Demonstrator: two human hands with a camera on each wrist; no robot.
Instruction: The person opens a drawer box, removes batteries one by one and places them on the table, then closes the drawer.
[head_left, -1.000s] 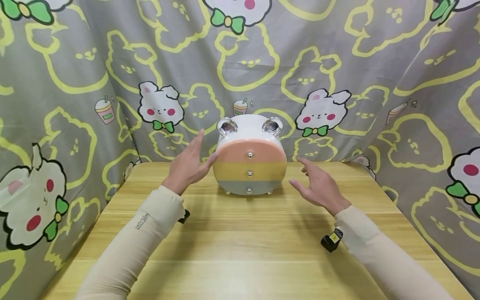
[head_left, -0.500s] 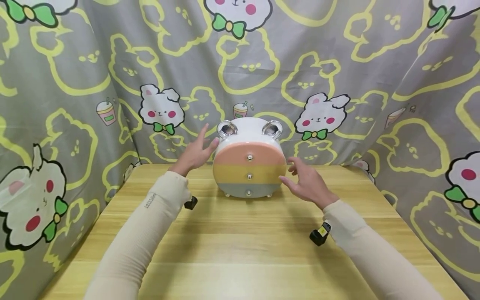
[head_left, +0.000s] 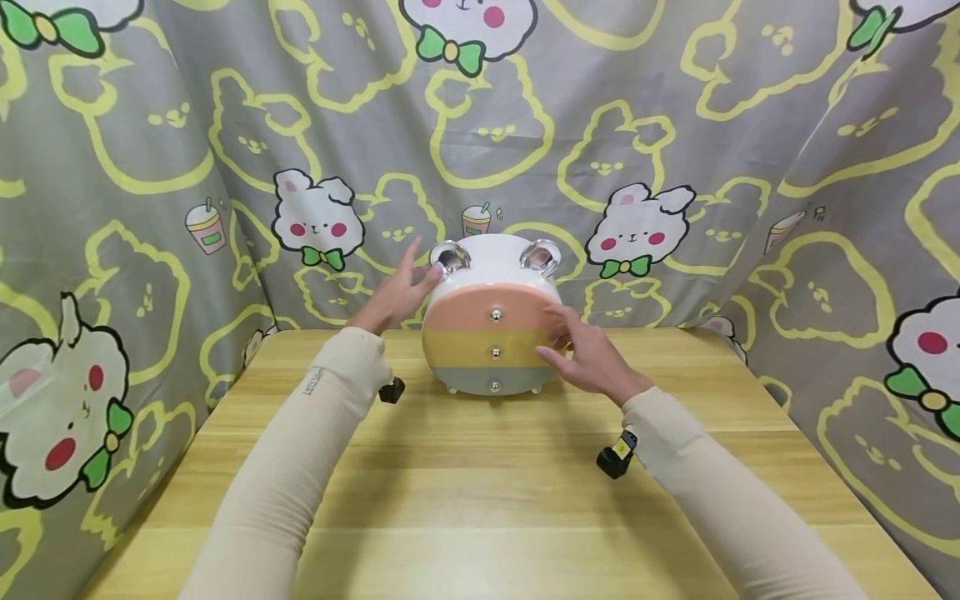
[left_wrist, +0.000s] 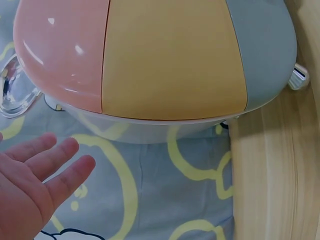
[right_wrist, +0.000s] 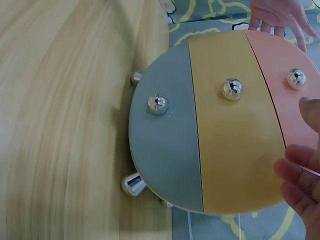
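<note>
A small drawer box (head_left: 461,343) with a rounded front stands upright on short silver feet. Its front has pink, yellow and grey-blue bands, each with a round silver knob (right_wrist: 232,89), and no gap shows at any drawer. Two silver ears (head_left: 542,258) sit on its white top. My left hand (head_left: 396,296) is at the upper left side, thumb by the left ear; the left wrist view shows its fingers (left_wrist: 71,180) straight and apart from the box. In front of the right side hovers my right hand (head_left: 592,357), fingers slightly bent and holding nothing; contact cannot be told.
The box stands toward the back of a wooden table (head_left: 480,483). A grey curtain (head_left: 495,117) with rabbit prints hangs behind and along both sides. A small black camera (head_left: 617,455) is worn at the right wrist, another (head_left: 392,390) at the left.
Both hands have come closer to the box. My left hand moved right and slightly up toward the left ear; my right hand moved left, now overlapping the box's right side. The box stays in place.
</note>
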